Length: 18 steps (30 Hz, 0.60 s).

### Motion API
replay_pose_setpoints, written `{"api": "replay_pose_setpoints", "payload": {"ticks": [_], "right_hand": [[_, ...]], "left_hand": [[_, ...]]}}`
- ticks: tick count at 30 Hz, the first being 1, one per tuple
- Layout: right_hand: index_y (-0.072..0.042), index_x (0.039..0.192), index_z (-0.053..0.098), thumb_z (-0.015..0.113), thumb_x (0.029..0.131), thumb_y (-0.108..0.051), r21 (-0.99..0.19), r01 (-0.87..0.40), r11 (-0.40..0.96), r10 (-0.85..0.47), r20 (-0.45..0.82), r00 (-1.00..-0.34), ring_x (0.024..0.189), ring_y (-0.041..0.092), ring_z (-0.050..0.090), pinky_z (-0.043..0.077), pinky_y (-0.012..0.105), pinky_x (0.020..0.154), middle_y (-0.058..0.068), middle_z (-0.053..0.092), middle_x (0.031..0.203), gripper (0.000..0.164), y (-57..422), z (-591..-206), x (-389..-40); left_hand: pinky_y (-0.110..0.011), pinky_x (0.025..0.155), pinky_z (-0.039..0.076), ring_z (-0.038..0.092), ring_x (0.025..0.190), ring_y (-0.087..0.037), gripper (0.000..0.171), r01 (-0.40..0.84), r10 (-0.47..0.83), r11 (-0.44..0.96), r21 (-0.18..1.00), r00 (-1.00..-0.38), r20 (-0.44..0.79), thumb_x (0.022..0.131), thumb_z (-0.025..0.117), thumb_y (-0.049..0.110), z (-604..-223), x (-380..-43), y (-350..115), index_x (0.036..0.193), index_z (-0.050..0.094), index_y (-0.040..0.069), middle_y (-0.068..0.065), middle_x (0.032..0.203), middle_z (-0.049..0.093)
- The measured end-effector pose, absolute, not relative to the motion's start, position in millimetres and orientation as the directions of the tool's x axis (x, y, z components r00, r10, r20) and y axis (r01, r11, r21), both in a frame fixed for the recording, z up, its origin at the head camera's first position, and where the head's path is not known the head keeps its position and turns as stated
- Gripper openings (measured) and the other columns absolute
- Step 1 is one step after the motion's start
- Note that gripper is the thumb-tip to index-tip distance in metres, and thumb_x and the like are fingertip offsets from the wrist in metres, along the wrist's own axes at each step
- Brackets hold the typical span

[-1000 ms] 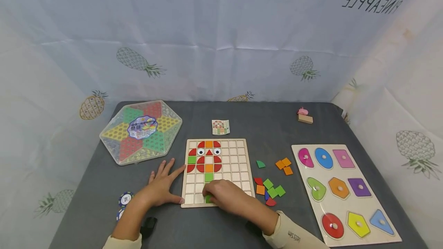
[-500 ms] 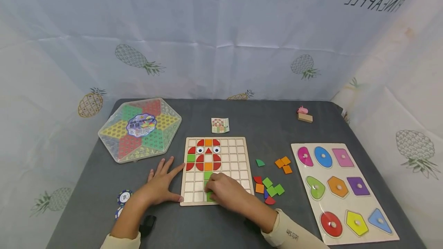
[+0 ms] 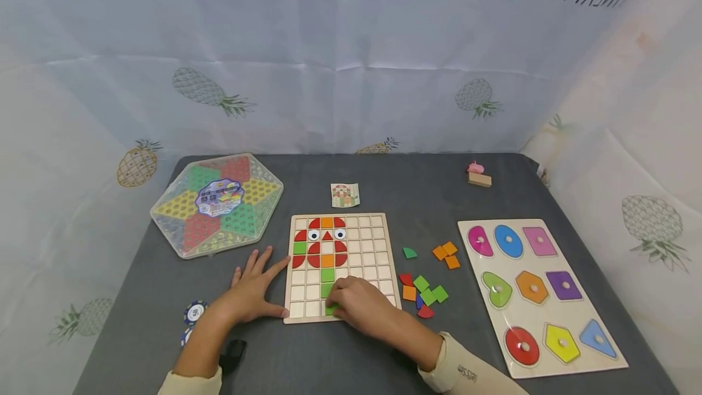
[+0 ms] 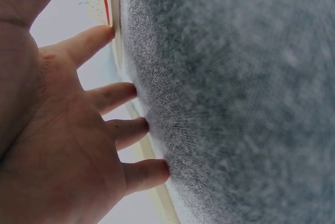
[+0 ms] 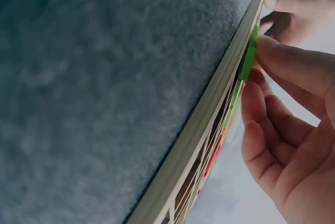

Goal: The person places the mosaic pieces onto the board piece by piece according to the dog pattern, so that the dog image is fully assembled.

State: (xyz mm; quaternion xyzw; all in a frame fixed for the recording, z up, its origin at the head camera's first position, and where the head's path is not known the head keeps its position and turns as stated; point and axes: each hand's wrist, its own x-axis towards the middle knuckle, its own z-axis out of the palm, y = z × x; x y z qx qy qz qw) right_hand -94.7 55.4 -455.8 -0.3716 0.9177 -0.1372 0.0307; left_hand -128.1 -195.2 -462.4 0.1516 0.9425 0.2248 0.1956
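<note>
My left hand (image 3: pixel 247 294) lies with fingers spread on the dark tabletop, its thumb and index fingertips at the left edge of a wooden grid board (image 3: pixel 378 261). In the left wrist view, the palm (image 4: pixel 68 124) shows with straight fingers. My right hand (image 3: pixel 364 303) reaches over the board's lower part. Its thumb and fingers pinch a green square tile (image 5: pixel 248 63), which sits slightly tilted and proud of the grid at the near edge. More green tiles (image 3: pixel 327 275) run up the same column to an owl-like face of red and orange tiles (image 3: pixel 326 260) with two eye tiles (image 3: pixel 314 234).
Loose green, orange, red and blue tiles (image 3: pixel 428 296) lie right of the board. A small pattern card (image 3: pixel 345 195) is behind it. A shape puzzle board (image 3: pixel 540 322) lies at right, a hexagonal game box (image 3: pixel 219 206) at back left. Poker chips (image 3: pixel 195 313) lie by the left forearm.
My right fingers have shifted slightly away from me along the column, uncovering another green tile between the upper one and the near edge. My left hand stays put; the head view shifts a little.
</note>
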Motion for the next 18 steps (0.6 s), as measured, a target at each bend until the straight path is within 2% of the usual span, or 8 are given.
{"api": "replay_pose_setpoints", "payload": {"ticks": [10,18], "right_hand": [[-0.02,0.089,0.07,0.071,0.078,-0.021,-0.295,-0.641,0.709,-0.672,-0.008,-0.74,0.08,0.0,0.056,0.047,0.016,0.07,-0.01,0.06,0.088,0.011,51.3,-456.1,-95.2],[-0.019,0.088,0.071,0.072,0.078,-0.02,-0.326,-0.673,0.664,-0.71,0.009,-0.704,0.081,0.0,0.054,0.045,0.013,0.071,-0.009,0.059,0.089,0.01,51.2,-457.1,-96.3]], "left_hand": [[-0.071,0.094,0.006,-0.002,0.135,-0.043,0.105,0.205,0.377,0.851,0.483,-0.879,-0.293,0.055,0.077,0.056,-464.8,-128.3,-196.0,0.143,0.03,0.023,-0.018,0.15,0.008],[-0.071,0.094,0.006,-0.002,0.135,-0.044,0.104,0.209,0.381,0.85,0.483,-0.878,-0.29,0.056,0.078,0.054,-462.4,-127.6,-196.5,0.143,0.03,0.022,-0.018,0.15,0.008]]}}
